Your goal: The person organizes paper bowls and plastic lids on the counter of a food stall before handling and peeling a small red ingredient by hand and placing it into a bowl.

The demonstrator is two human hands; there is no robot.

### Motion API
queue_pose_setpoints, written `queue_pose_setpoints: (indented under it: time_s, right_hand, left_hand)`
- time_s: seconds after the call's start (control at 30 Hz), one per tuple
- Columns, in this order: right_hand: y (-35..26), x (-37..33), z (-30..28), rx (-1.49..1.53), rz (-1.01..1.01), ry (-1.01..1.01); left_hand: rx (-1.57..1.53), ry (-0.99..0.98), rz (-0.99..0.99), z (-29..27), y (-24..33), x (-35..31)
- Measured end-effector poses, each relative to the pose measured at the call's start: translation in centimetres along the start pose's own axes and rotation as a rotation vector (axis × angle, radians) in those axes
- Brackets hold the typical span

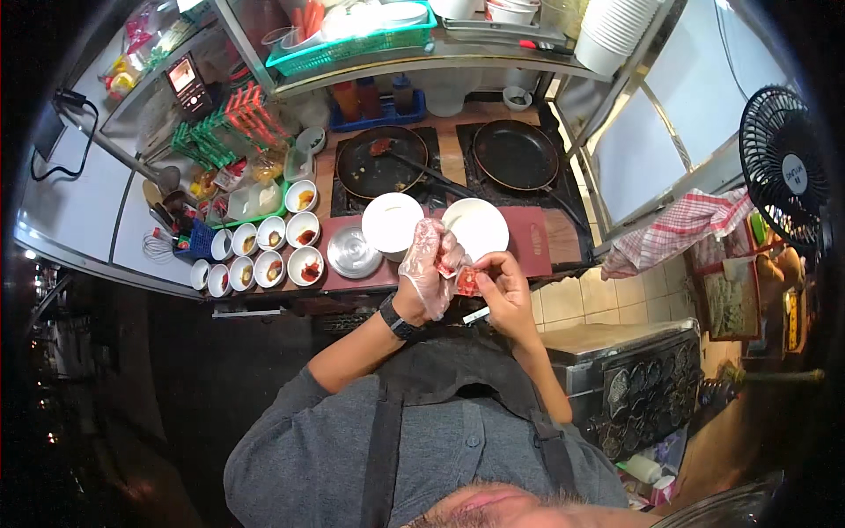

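My left hand (429, 268) wears a clear plastic glove, and its fingers are curled in at the near end of two white bowls. Bare-skinned, my right hand (505, 292) pinches a small red and clear sachet (466, 282) between thumb and fingers. The sachet's other edge meets the gloved fingertips, which look closed on it; part of it is hidden there. Just beyond my hands stand the left white bowl (392, 223) and the right white bowl (476, 229), side by side on a dark red mat (530, 239).
A pan (363, 158) with red sauce and a black spatula (431, 172) sits behind the bowls, beside another black pan (516, 151). Several small sauce bowls (268, 269) and a round metal lid (354, 252) are to the left. A fan (783, 167) stands right.
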State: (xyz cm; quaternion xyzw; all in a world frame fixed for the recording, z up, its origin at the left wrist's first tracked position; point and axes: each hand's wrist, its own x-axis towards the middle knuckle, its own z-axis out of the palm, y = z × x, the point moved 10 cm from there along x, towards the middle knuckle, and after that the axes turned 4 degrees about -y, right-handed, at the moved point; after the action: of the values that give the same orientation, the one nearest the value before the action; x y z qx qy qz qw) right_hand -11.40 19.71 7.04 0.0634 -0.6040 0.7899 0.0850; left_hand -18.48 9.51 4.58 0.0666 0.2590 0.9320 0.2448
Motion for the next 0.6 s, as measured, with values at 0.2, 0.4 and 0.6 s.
queue_pose_setpoints:
  time_s: [0.2, 0.4, 0.6]
  right_hand:
    - [-0.9, 0.7, -1.9, 0.011, -0.043, 0.167]
    - [-0.2, 0.8, -3.3, -0.107, 0.004, 0.242]
    - [0.1, 0.9, -2.6, -0.184, 0.075, 0.161]
  left_hand:
    - [0.156, -0.029, -0.059, 0.4, 0.3, -1.1]
    - [0.821, -0.058, -0.086, 0.3, -0.1, -1.6]
    - [0.732, 0.025, -0.098, -2.1, -0.3, -1.4]
